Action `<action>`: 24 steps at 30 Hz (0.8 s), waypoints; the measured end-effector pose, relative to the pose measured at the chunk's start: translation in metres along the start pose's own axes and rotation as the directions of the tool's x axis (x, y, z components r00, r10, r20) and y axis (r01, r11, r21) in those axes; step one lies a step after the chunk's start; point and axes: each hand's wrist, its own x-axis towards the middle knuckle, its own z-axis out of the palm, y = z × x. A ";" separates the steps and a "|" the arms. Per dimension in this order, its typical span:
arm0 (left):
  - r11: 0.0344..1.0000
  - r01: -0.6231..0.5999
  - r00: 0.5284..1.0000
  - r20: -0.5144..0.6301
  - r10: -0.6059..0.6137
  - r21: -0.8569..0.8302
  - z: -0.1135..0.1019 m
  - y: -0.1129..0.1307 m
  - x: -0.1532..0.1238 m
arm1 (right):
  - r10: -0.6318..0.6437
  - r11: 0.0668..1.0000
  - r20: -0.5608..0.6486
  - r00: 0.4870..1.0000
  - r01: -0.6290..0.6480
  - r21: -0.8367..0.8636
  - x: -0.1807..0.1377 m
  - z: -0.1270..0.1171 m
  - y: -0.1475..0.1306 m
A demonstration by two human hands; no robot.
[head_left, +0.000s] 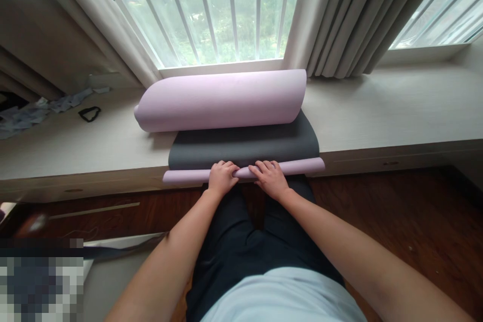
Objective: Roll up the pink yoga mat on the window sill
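A yoga mat (226,98), lilac on one face and grey on the other, lies across the window ledge. Its far part curls over in a wide, loose lilac fold near the window. Between that fold and me, the grey face (243,145) shows. The near end is wound into a thin lilac roll (304,166) along the ledge's front edge. My left hand (222,176) is closed over this roll just left of its middle. A short gap away, my right hand (270,178) grips it too, fingers on top. Both thumbs point inward along the roll.
The pale ledge (377,110) runs left and right under a barred window (226,15). Curtains (339,20) hang on both sides. A black band (89,113) and crumpled greyish pieces (26,115) lie at left. Below is a dark wooden floor (377,211).
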 end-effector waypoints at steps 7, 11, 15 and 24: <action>0.998 0.047 0.999 -0.007 -0.048 -0.034 0.002 -0.001 0.004 | 0.018 1.000 -0.009 1.000 -0.018 0.013 0.010 0.006 0.009; 0.998 0.055 0.997 -0.045 -0.056 -0.018 0.007 0.003 -0.004 | 0.011 1.000 -0.021 1.000 -0.010 0.025 0.012 0.006 0.009; 0.999 0.043 0.994 -0.099 -0.039 0.032 0.013 0.010 -0.018 | 0.023 0.998 -0.002 1.000 -0.023 0.050 0.014 0.004 0.009; 0.996 0.013 0.987 -0.161 0.000 0.084 0.013 0.009 -0.022 | 0.066 0.994 0.067 0.996 -0.072 0.080 0.024 -0.014 0.010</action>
